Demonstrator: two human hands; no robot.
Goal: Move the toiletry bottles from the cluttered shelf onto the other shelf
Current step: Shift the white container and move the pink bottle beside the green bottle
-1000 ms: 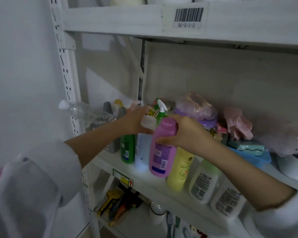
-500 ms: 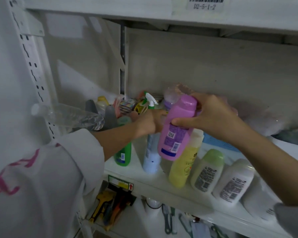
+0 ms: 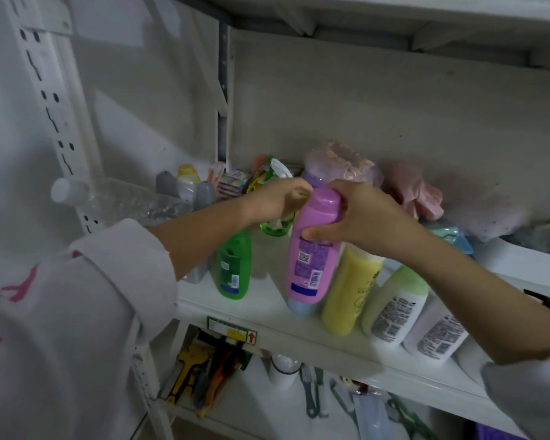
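Note:
My right hand [image 3: 359, 217] grips a pink bottle [image 3: 311, 258] just under its cap and holds it upright, its base low over the cluttered shelf [image 3: 299, 339]. My left hand [image 3: 277, 198] is curled round a green spray bottle [image 3: 275, 225] below its white trigger head, at the back of the shelf. A pale blue bottle [image 3: 299, 308] stands behind the pink one. Standing in the front row are a green bottle [image 3: 234, 265], a yellow bottle [image 3: 351, 290], a white bottle with a green cap [image 3: 394, 306] and another white bottle [image 3: 435, 335].
A clear plastic bottle [image 3: 124, 201] lies on its side at the shelf's left end by the upright post. Grey-capped containers [image 3: 204, 193], a plastic bag [image 3: 340, 163] and pink gloves [image 3: 416, 192] crowd the back. Tools [image 3: 204, 373] lie on the shelf below.
My right hand has raised the pink bottle off the shelf and brought it upright. My left hand has left the pale bottle's cap and now holds the spray bottle. The view has moved closer.

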